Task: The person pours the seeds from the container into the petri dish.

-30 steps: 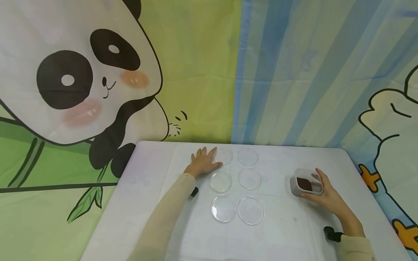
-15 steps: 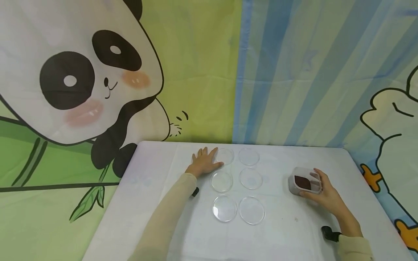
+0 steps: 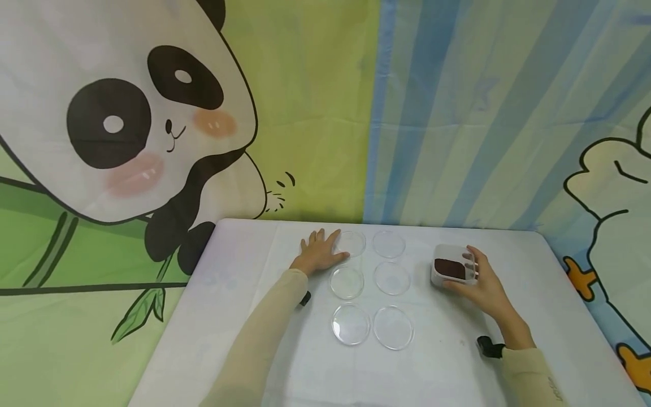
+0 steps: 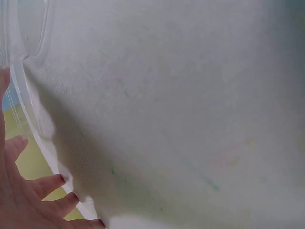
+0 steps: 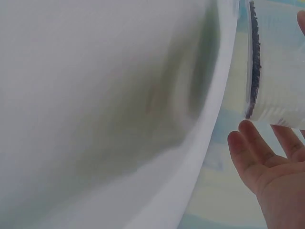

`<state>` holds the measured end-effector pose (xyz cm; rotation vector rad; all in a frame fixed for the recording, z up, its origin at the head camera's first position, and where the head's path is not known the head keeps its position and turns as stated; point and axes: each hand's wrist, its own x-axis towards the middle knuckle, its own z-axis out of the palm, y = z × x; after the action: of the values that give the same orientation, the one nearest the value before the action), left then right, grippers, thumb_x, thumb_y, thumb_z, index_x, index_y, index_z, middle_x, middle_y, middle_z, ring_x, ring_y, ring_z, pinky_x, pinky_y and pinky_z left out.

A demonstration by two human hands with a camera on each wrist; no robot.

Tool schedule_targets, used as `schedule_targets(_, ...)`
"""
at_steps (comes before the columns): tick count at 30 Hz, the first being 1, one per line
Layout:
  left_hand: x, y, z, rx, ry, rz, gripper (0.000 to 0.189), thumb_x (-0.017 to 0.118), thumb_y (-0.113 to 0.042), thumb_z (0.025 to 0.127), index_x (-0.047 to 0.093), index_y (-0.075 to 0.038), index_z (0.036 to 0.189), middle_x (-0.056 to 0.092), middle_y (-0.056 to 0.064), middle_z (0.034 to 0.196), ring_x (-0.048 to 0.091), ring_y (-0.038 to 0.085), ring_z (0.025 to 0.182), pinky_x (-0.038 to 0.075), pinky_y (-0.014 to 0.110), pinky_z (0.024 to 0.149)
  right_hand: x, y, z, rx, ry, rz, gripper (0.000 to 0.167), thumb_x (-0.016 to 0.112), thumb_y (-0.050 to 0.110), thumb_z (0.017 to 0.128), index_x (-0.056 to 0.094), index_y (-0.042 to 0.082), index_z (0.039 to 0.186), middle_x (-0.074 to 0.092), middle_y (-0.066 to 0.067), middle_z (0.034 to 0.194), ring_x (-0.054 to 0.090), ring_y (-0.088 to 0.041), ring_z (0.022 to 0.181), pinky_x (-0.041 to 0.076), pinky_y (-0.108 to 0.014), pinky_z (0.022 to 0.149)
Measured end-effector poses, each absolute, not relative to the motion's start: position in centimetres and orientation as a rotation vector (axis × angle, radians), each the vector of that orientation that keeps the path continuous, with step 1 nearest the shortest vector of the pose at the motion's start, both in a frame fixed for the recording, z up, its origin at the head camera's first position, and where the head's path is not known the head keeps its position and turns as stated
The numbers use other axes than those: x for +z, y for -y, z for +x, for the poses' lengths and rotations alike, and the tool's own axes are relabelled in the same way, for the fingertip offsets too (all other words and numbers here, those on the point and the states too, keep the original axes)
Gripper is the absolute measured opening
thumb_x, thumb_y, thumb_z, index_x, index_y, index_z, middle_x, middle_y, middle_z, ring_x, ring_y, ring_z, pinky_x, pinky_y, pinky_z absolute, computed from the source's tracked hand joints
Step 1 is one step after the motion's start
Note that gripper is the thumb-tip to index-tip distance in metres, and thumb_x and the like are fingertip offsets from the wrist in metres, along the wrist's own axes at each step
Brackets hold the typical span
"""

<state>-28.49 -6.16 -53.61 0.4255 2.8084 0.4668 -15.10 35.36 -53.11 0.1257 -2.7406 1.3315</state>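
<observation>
My right hand [image 3: 483, 288] grips a clear plastic tub [image 3: 439, 252] by its sides, thumb at the near side and fingers at the far right. Dark brown granular material [image 3: 450, 269] lies inside it. In the right wrist view the tub [image 5: 281, 62] is off the table, with the dark layer [image 5: 255, 62] along its bottom. My left hand [image 3: 317, 253] rests on the table with fingers spread, thumb and index finger at the edge of the back left clear round dish [image 3: 353, 243]. In the left wrist view the spread fingers [image 4: 50, 185] show near the table edge.
Several more clear round dishes stand in two columns, among them the back right dish [image 3: 389, 244], front left dish [image 3: 351, 324] and front right dish [image 3: 394, 328]. They sit on a white-covered table [image 3: 244, 271]. A printed panda curtain [image 3: 305, 113] hangs behind its far edge.
My right hand has carried the tub leftward and slightly toward the far side, nearer the dishes. My left hand stays at the back left dish.
</observation>
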Motion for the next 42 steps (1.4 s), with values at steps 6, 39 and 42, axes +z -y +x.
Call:
schedule_targets(6, -53.9, 6.1, -28.7, 0.488, -2.813, 0.433, 0.083, 0.053, -0.068, 0.093, 0.025, -0.030, 0.160, 0.020, 0.023, 0.161, 0.013, 0.047, 0.147, 0.010, 0.071, 0.110, -52.7, -32.9, -17.1, 1.331, 2.670, 0.212, 0.111, 0.089, 0.022, 0.079, 0.014, 0.003, 0.158, 0.036, -0.032, 0.146, 0.038, -0.057, 0.127, 0.036, -0.071, 0.094)
schedule_targets(39, -53.9, 6.3, -28.7, 0.466, -2.809, 0.415, 0.085, 0.051, -0.072, 0.091, 0.024, -0.031, 0.160, 0.021, 0.022, 0.161, 0.014, 0.045, 0.148, 0.011, 0.070, 0.111, -51.6, -22.4, -26.2, 0.928, 2.617, 0.494, 0.105, 0.090, 0.012, 0.073, 0.025, 0.003, 0.155, 0.030, -0.036, 0.142, 0.034, -0.050, 0.131, 0.036, -0.062, 0.103)
schedule_targets(42, -53.9, 6.3, -28.7, 0.457, -2.813, 0.418, 0.085, 0.051, -0.073, 0.091, 0.024, -0.031, 0.160, 0.022, 0.021, 0.161, 0.014, 0.045, 0.147, 0.011, 0.070, 0.111, -51.5, -22.0, -26.6, 0.841, 2.608, 0.528, 0.103, 0.090, 0.011, 0.073, 0.027, 0.001, 0.153, 0.033, -0.037, 0.140, 0.036, -0.052, 0.129, 0.037, -0.062, 0.102)
